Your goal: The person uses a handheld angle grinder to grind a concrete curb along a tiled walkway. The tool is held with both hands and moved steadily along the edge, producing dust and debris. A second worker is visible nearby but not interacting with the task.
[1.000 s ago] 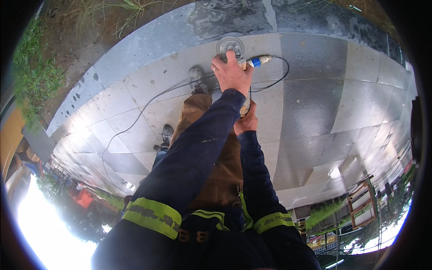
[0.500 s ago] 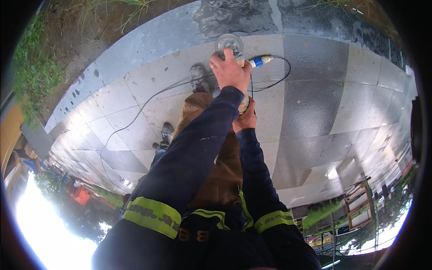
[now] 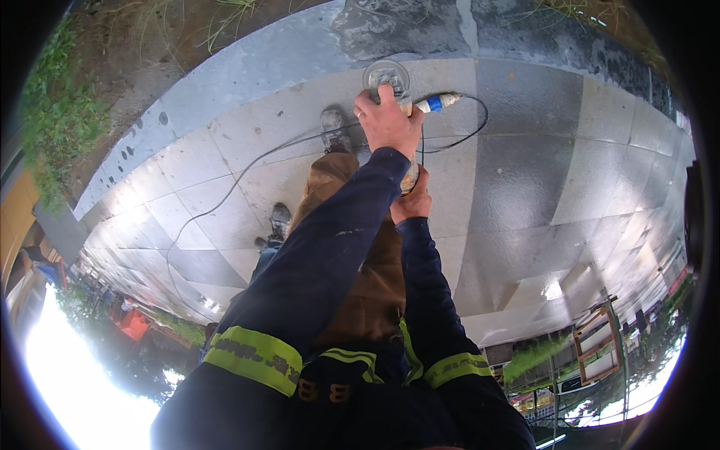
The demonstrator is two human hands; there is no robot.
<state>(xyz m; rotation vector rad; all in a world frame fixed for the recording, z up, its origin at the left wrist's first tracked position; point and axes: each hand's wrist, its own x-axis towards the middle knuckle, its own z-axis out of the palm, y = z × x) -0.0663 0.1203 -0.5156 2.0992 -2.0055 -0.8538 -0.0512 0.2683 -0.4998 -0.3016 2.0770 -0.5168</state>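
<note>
My left hand (image 3: 387, 121) is stretched forward and closed over the head of a hand-held power tool, just behind its round clear guard (image 3: 386, 73), which sits low on the grey paving slabs (image 3: 525, 187). Closer to my body, my right hand (image 3: 413, 201) grips the tool's rear body; most of the tool is hidden under both hands. A blue and white plug (image 3: 433, 103) sticks out to the right of my left hand, joined to a black cable (image 3: 225, 196). Both arms are in dark blue sleeves with yellow reflective bands.
My two boots (image 3: 334, 129) (image 3: 279, 221) stand on the slabs left of the tool. The cable loops right of the plug and trails away left across the paving. A smooth concrete kerb (image 3: 262, 71) runs past the tool, with soil and grass (image 3: 60, 127) beyond.
</note>
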